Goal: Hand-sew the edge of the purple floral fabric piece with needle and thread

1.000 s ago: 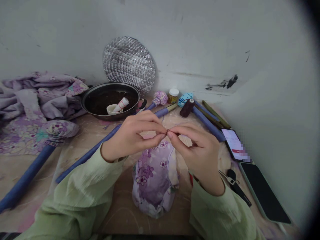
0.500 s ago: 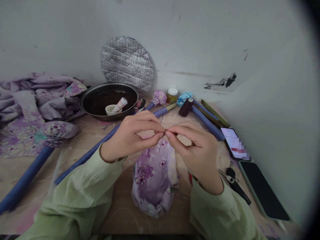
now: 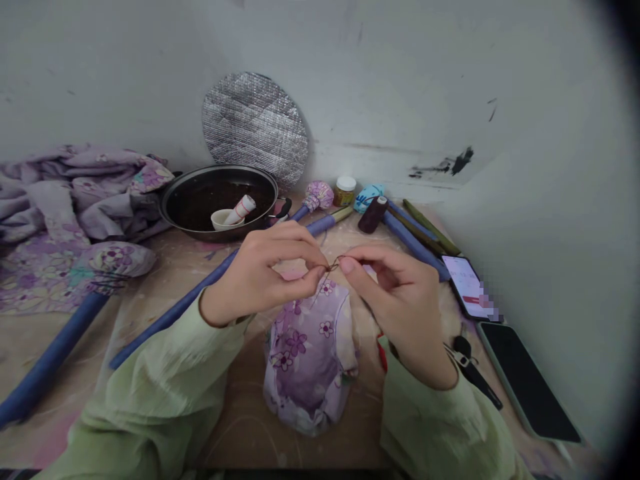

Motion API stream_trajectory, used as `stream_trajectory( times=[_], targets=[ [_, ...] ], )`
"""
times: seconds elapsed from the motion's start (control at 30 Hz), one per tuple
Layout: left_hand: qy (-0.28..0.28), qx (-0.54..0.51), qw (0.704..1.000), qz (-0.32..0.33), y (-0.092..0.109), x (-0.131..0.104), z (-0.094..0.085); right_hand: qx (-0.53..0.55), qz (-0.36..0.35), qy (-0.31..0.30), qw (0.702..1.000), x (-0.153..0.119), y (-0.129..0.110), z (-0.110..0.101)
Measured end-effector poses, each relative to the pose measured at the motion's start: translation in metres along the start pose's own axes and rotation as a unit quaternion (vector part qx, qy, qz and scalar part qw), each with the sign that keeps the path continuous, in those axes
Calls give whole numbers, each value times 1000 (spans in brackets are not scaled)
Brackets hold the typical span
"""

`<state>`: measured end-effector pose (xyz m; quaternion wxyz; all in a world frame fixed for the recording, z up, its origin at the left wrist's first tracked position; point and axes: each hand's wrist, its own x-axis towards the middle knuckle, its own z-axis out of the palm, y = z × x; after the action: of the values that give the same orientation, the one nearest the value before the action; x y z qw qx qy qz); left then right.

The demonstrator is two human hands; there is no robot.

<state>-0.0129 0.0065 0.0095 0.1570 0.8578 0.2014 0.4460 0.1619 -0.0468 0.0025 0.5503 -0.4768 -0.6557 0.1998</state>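
Observation:
Between my two hands runs a thin dark thread, drawn into a small loop. My left hand pinches one part of it between thumb and forefinger. The fingertips of my right hand are closed on the loop's other side, a little apart from the left. A thread end hangs below the left fingertips. Beneath both hands a bundle of purple flowered cloth lies on the table. Behind them stands a dark thread spool, tilted to one side.
A black pan holds a small white cup. Left lie bunched flowered cloth and a blue-wrapped stick with a cloth head. Right are a lit phone, a dark-screened phone and a black-handled tool. Behind, a silver round mat leans.
My right hand has moved slightly right, away from the left fingertips. A small thread loop now shows between the hands. My left hand has stayed nearly still.

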Motion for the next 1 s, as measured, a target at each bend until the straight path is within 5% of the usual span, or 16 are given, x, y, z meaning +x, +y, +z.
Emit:
stream_trajectory(
  times=[0.43,0.63,1.0],
  targets=[
    [-53,-68,996,-16,4,1,-4,166,113,-22,979,3,4,-5],
    [17,-142,986,-90,0,-1,2,217,156,-29,963,3,9,-6],
    [8,-468,844,-263,4,-6,27,279,154,-47,947,2,8,0]
  ],
)
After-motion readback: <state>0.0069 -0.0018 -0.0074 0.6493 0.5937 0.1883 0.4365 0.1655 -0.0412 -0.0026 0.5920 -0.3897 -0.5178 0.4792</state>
